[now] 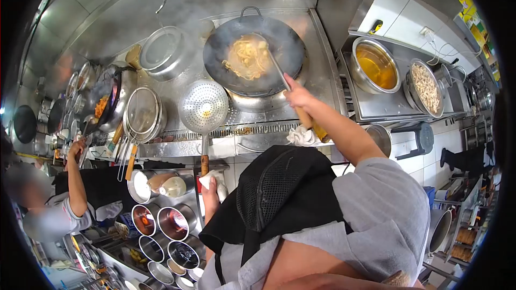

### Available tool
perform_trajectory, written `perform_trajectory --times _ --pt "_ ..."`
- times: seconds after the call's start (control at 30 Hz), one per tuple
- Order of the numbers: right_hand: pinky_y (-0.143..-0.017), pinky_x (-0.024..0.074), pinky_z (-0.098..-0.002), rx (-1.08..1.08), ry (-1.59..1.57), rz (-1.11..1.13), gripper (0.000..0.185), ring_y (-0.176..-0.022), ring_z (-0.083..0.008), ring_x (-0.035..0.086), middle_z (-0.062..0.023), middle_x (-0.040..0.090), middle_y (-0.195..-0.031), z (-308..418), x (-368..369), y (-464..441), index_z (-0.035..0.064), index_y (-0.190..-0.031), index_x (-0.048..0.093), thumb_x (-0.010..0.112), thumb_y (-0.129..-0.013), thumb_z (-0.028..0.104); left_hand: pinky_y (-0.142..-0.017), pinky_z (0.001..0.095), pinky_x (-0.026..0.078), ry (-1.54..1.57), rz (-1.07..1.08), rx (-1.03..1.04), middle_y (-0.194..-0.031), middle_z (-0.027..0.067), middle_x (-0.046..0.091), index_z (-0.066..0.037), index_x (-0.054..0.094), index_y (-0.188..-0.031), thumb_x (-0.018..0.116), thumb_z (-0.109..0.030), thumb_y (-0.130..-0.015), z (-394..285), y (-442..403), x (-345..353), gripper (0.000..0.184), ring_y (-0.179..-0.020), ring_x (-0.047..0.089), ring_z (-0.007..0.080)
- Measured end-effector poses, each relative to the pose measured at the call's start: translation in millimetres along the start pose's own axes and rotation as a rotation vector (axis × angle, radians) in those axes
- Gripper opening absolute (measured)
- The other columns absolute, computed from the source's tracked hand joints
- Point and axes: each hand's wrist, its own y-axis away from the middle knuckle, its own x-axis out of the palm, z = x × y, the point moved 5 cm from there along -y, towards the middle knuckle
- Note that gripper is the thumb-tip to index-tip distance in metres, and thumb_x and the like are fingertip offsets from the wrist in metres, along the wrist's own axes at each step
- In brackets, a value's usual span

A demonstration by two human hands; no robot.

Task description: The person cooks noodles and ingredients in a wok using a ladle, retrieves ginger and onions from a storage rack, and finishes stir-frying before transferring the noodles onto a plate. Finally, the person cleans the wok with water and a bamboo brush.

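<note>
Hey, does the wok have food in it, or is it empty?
It has food: noodles lie in the wok, the right hand's ladle at their edge.

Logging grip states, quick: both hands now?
Left hand: at the white cloth, grip can't be told.
Right hand: closed around the ladle handle.

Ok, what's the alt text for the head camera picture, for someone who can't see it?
A right hand holds a ladle in noodles in a big, steaming wok. The left hand holds a white cloth by the handle of a strainer; another person stands further left.
</note>
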Motion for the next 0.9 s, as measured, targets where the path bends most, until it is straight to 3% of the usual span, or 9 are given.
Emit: perform_trajectory --times 0.13,0.17,0.27,0.3,0.33,0.53,0.67,0.8,0.9 --pt "-0.054 0.0504 -0.0327 -0.114 0.02 0.029 0.08 -0.068 -0.0208 0.062 -0.0206 0.066 -0.115 15.7 -39.9 -6.3 0.0144 -0.158 0.015 0.056 -0.091 0.002 -0.073 0.0321 0.046 -0.267 -0.121 0.129 -0.094 0.0057 0.065 0.004 0.059 -0.111 0.054 -0.038 -0.1 -12.0 17.5 -29.9 0.043 -0.081 0.058 0.0153" --pt "-0.067 0.0542 -0.0378 -0.172 0.1 -0.044 0.078 -0.083 -0.029 0.067 -0.0245 0.062 -0.124 26.3 -45.3 -6.3 0.0112 -0.158 0.014 0.052 -0.091 0.004 -0.073 0.0314 0.045 -0.222 -0.11 0.11 -0.093 0.005 0.065 0.003 0.06 -0.111 0.054 -0.037 -0.1 -17.8 19.9 -30.7 0.042 -0.08 0.058 0.0148" --pt "-0.068 0.0542 -0.0415 -0.195 0.381 -0.33 0.08 -0.075 -0.0326 0.067 -0.0273 0.063 -0.118 31.3 -36.4 -54.5 0.0134 -0.159 0.01 0.051 -0.091 0.006 -0.072 0.0301 0.045 -0.103 -0.082 0.077 -0.093 0.0038 0.065 0.002 0.06 -0.112 0.055 -0.035 -0.1 -42.8 27.6 -10.5 0.039 -0.079 0.057 0.0139" --pt "-0.085 0.0519 -0.0436 -0.168 0.401 -0.302 0.079 -0.095 -0.0409 0.067 -0.0304 0.06 -0.123 35.4 -27.0 -64.3 0.012 -0.158 0.008 0.049 -0.091 0.007 -0.072 0.0295 0.045 -0.024 -0.067 0.06 -0.093 0.0033 0.065 0.001 0.06 -0.113 0.055 -0.034 -0.1 -49.5 24.2 -0.3 0.038 -0.079 0.057 0.0135" --pt "-0.085 0.0519 -0.0436 -0.163 0.399 -0.305 0.079 -0.095 -0.0409 0.067 -0.0304 0.06 -0.123 39.9 -17.3 -67.0 0.012 -0.158 0.008 0.049 -0.091 0.007 -0.072 0.0295 0.045 -0.026 -0.062 0.058 -0.093 0.0033 0.065 0.001 0.06 -0.113 0.055 -0.034 -0.1 -54.6 17.7 8.2 0.038 -0.079 0.057 0.0135" --pt "-0.091 0.0504 -0.0449 -0.26 0.673 0.083 0.088 -0.111 -0.0382 0.063 -0.0264 0.062 -0.123 43.8 1.7 -1.3 0.0316 -0.158 0.012 0.046 -0.083 -0.001 -0.09 0.0319 0.046 -0.18 0.224 0.126 -0.11 0.0071 0.064 0.001 0.052 -0.129 0.061 -0.028 -0.097 -66.6 -26.0 54.5 0.044 -0.1 0.059 0.0167" --pt "-0.075 0.0564 -0.0436 -0.352 1.234 0.115 0.092 -0.093 -0.0325 0.069 -0.0201 0.068 -0.103 19.6 -87.3 51.1 0.0456 -0.155 0.014 0.049 -0.083 -0.001 -0.089 0.0321 0.047 -0.082 0.298 0.084 -0.111 0.007 0.063 0.0 0.052 -0.128 0.061 -0.027 -0.097 -73.5 -46.0 78.0 0.042 -0.1 0.058 0.0167" --pt "-0.077 0.0557 -0.0463 -0.313 1.186 -0.011 0.089 -0.09 -0.036 0.069 -0.0211 0.068 -0.101 12.3 -119.7 55.2 0.044 -0.155 0.013 0.049 -0.086 0.002 -0.086 0.0339 0.049 -0.075 0.262 0.109 -0.115 0.009 0.063 0.001 0.052 -0.129 0.061 -0.032 -0.097 -82.8 -72.0 90.2 0.046 -0.1 0.061 0.0191" --pt "-0.083 0.0536 -0.0501 -0.138 0.763 -0.227 0.084 -0.091 -0.0414 0.067 -0.0252 0.068 -0.104 -3.7 -104.3 25.3 0.0398 -0.156 0.007 0.047 -0.09 0.009 -0.086 0.0324 0.048 -0.021 0.316 0.098 -0.115 0.0074 0.062 0.001 0.052 -0.129 0.062 -0.027 -0.097 -90.4 -93.7 112.5 0.043 -0.098 0.059 0.0162"
